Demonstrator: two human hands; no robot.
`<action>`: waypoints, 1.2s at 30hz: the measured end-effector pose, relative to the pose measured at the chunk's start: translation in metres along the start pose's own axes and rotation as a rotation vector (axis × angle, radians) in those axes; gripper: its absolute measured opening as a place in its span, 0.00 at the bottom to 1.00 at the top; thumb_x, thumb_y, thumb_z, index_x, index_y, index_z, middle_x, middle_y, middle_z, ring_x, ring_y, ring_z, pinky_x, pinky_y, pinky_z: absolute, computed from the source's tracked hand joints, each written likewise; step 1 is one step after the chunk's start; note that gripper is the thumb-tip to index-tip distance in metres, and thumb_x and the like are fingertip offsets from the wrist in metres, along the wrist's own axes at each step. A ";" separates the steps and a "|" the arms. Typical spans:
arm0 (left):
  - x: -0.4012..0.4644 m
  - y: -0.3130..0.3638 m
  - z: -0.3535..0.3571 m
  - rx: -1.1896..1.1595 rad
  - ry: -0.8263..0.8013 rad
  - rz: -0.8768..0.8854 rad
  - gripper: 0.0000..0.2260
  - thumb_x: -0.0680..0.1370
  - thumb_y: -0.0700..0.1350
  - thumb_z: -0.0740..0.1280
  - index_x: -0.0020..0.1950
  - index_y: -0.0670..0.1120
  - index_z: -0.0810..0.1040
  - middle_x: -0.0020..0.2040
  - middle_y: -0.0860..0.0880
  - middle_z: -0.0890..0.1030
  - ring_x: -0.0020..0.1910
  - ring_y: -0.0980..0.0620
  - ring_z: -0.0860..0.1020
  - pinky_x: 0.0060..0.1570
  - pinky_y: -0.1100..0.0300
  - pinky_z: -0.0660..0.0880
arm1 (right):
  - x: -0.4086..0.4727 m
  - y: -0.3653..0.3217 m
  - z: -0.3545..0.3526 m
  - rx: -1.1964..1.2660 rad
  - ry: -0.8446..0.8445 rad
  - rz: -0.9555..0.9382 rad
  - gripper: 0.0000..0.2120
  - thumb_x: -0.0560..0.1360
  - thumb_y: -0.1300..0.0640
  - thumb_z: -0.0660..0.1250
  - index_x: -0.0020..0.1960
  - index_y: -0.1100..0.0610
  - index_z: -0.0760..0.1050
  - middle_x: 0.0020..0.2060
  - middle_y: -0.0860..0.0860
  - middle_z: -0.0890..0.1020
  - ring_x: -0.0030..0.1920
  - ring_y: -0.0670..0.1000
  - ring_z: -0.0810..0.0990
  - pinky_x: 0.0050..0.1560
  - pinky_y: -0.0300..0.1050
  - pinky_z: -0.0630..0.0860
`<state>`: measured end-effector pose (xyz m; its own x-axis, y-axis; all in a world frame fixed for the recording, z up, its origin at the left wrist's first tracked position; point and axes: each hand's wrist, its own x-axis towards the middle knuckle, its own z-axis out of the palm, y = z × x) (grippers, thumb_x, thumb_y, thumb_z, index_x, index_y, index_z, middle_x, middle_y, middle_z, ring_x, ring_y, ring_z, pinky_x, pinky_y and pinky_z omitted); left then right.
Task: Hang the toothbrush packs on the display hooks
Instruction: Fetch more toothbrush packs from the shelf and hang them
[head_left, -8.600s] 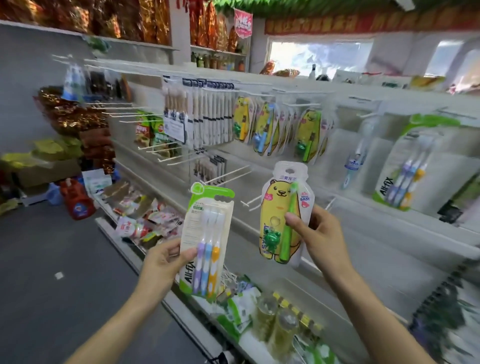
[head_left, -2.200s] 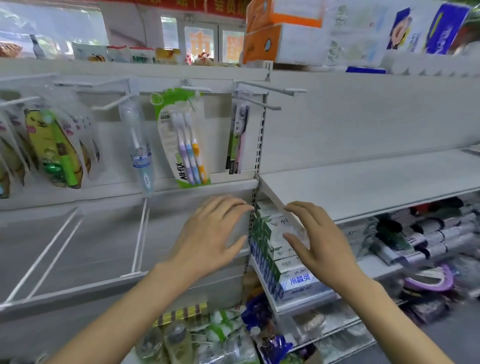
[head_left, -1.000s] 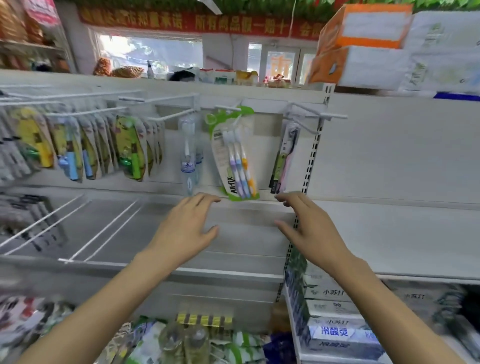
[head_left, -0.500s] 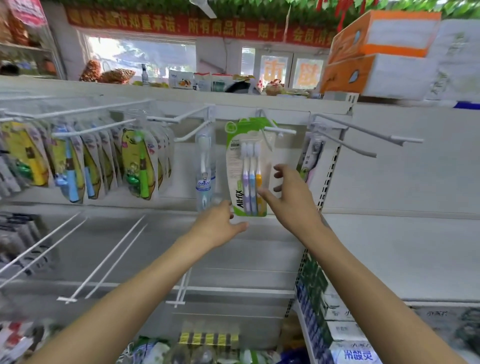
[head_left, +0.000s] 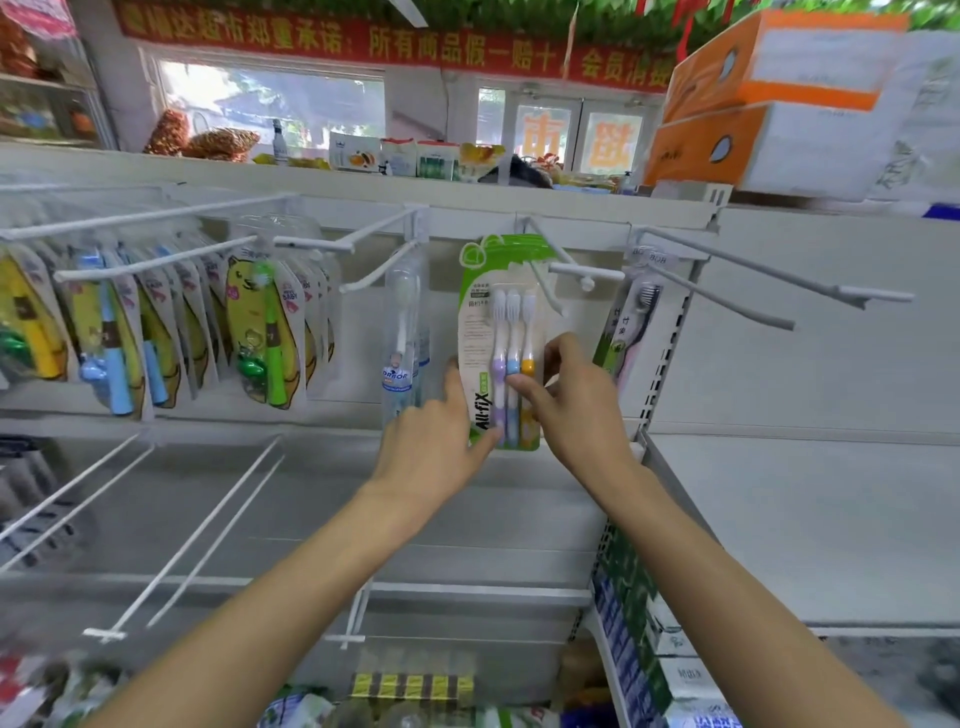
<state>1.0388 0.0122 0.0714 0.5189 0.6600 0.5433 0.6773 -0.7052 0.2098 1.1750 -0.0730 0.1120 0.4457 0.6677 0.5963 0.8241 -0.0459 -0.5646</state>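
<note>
Gripping hung three-brush pack (head_left: 501, 332), left hand (head_left: 434, 441), right hand (head_left: 574, 410)

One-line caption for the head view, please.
Both hands, left and right, hold the hanging green three-toothbrush pack on its display hook.

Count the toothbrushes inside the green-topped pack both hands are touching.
3, side by side in the green-topped clear plastic pack: purple-handled toothbrush on the left, blue-handled toothbrush in the middle, orange-handled toothbrush on the right.
</note>
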 end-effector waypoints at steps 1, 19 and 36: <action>0.001 0.001 -0.002 0.013 0.008 -0.002 0.40 0.77 0.63 0.62 0.79 0.46 0.47 0.45 0.45 0.84 0.43 0.40 0.83 0.37 0.50 0.78 | -0.001 0.000 0.000 0.016 0.011 0.000 0.16 0.76 0.49 0.72 0.50 0.57 0.68 0.40 0.53 0.80 0.38 0.55 0.80 0.40 0.55 0.78; 0.004 -0.004 0.003 -0.020 -0.055 0.028 0.37 0.79 0.57 0.64 0.79 0.46 0.47 0.50 0.43 0.83 0.44 0.38 0.82 0.41 0.46 0.80 | 0.012 0.007 -0.004 0.101 -0.182 0.061 0.13 0.81 0.52 0.66 0.50 0.63 0.70 0.41 0.57 0.82 0.34 0.55 0.84 0.41 0.61 0.81; -0.061 0.052 -0.022 -0.187 -0.077 0.463 0.19 0.77 0.54 0.64 0.68 0.55 0.68 0.65 0.55 0.73 0.63 0.53 0.73 0.57 0.51 0.77 | -0.112 0.056 -0.080 -0.281 -0.058 -0.041 0.17 0.80 0.51 0.66 0.68 0.53 0.71 0.60 0.49 0.79 0.55 0.50 0.79 0.50 0.50 0.78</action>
<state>1.0308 -0.0698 0.0673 0.7847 0.2789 0.5535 0.2653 -0.9582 0.1067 1.1988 -0.2094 0.0593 0.3964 0.7142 0.5769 0.9091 -0.2173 -0.3555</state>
